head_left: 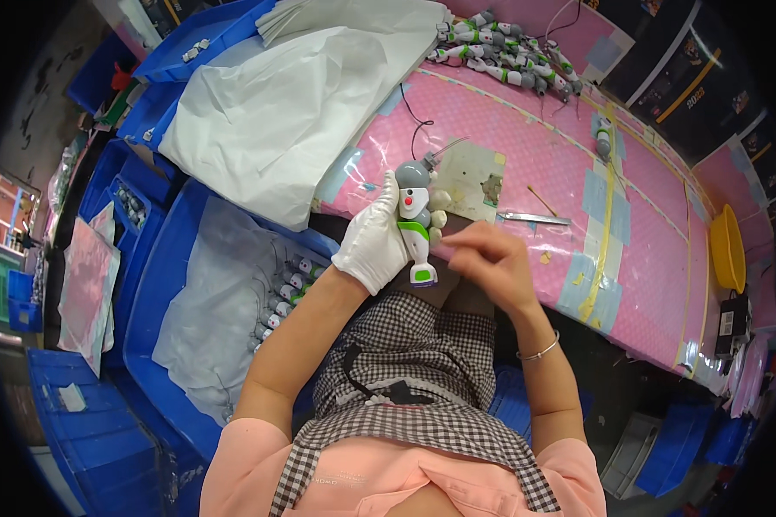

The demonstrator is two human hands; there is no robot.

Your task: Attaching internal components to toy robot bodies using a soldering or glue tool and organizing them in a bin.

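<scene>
My left hand (372, 246), in a white glove, grips a small toy figure (415, 211) above my lap. The figure has a grey domed head, a white face patch with a red dot, and white and green lower parts. A thin wire sticks out near its top. White gloved fingertips show along its right side. Just right of the figure is my bare right hand (496, 265), its fingers bent in a loose pinch, apart from the toy's head. Whatever may be between those fingertips is too small to make out.
A pink-covered table (526, 129) carries a heap of similar figures (509, 56), one lone figure (604, 138), a metal strip (535, 219) and a beige plate (470, 181). White sheeting (267, 112) drapes its left side. A blue bin (159, 302) holds more figures. A yellow basin (727, 250) stands right.
</scene>
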